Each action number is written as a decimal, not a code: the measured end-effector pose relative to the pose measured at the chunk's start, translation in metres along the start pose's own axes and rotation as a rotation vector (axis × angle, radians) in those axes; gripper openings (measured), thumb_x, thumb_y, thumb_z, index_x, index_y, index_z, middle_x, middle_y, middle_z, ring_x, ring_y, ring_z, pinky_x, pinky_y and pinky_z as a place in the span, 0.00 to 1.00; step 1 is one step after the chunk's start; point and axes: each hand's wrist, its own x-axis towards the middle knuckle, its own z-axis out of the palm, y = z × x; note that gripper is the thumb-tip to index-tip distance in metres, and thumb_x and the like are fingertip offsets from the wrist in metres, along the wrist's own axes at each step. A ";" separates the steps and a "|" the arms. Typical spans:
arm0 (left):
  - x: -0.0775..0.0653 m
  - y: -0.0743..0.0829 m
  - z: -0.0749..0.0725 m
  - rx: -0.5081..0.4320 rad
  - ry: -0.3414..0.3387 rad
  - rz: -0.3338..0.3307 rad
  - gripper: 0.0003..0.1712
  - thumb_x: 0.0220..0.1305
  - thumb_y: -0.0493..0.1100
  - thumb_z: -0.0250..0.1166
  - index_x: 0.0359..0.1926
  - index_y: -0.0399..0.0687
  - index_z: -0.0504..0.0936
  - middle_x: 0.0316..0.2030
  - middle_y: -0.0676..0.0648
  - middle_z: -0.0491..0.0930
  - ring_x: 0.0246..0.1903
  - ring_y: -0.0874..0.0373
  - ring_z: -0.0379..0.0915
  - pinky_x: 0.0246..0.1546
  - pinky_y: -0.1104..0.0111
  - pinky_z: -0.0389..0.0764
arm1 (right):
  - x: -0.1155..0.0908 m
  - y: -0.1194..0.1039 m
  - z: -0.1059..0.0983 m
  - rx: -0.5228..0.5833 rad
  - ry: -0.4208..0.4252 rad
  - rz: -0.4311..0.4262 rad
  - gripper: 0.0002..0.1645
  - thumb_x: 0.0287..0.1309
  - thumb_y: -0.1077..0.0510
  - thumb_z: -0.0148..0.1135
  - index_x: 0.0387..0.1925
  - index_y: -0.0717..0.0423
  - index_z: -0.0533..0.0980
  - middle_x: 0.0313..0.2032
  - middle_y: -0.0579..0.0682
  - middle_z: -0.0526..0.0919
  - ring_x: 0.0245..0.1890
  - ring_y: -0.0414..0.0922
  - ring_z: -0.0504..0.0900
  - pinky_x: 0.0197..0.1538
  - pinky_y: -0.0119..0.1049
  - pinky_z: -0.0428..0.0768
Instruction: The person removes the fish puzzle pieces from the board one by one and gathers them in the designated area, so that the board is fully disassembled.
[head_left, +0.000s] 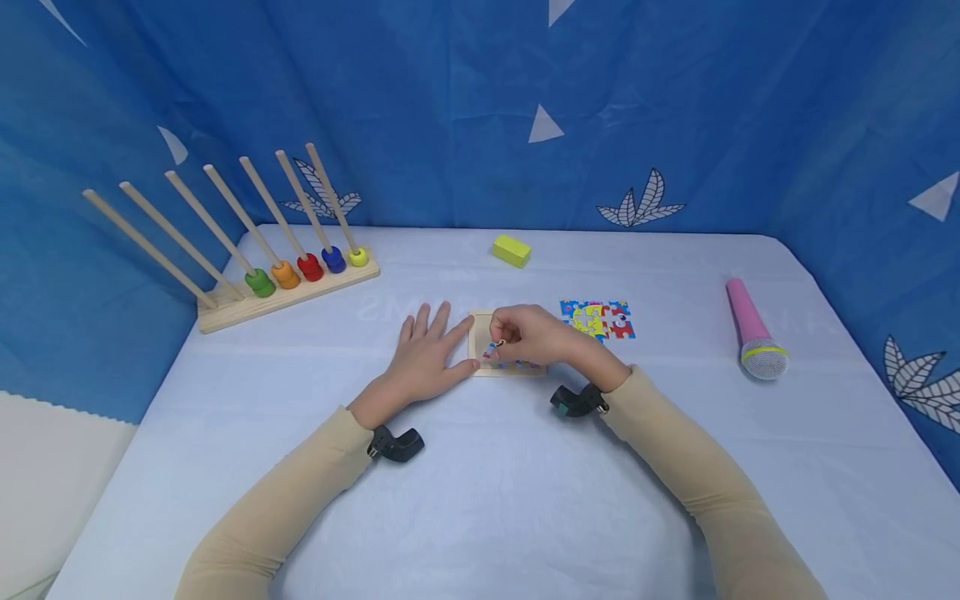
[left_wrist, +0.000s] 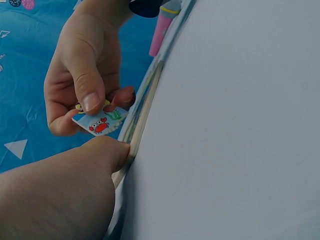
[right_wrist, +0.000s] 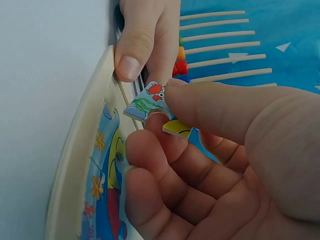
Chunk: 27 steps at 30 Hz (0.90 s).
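My right hand pinches a jigsaw puzzle piece between thumb and fingers. A red crab and green seaweed on pale blue are printed on the piece, with a bit of yellow at one end. It is held over the left part of a shallow wooden puzzle tray. Several joined pieces with orange starfish lie inside the tray along its near side. My left hand lies spread with straight fingers beside the tray, its thumb and index fingertip at the left rim.
Colourful puzzle pieces lie right of the tray, partly behind my right wrist. A yellow block sits farther back. A wooden peg stand with coloured beads stands at the back left. A pink toy microphone lies at the right.
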 end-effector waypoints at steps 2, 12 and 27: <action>0.000 0.001 0.000 0.001 -0.003 -0.003 0.44 0.70 0.66 0.55 0.80 0.56 0.57 0.81 0.34 0.43 0.80 0.30 0.28 0.76 0.34 0.37 | -0.001 0.000 -0.001 -0.009 0.006 0.000 0.11 0.58 0.62 0.71 0.32 0.55 0.74 0.23 0.45 0.74 0.25 0.41 0.71 0.33 0.33 0.70; 0.000 0.000 0.001 0.009 -0.008 -0.020 0.44 0.70 0.66 0.54 0.80 0.56 0.56 0.82 0.35 0.42 0.80 0.31 0.28 0.77 0.35 0.37 | -0.013 0.008 -0.013 0.032 0.027 0.134 0.10 0.61 0.60 0.70 0.38 0.55 0.75 0.31 0.51 0.82 0.29 0.44 0.84 0.37 0.34 0.84; 0.000 0.001 0.002 0.002 -0.010 -0.024 0.44 0.70 0.65 0.55 0.81 0.56 0.55 0.82 0.35 0.41 0.81 0.31 0.27 0.77 0.35 0.36 | -0.071 0.050 -0.040 -0.014 0.147 0.228 0.04 0.65 0.63 0.64 0.40 0.60 0.79 0.39 0.57 0.85 0.28 0.44 0.84 0.35 0.32 0.81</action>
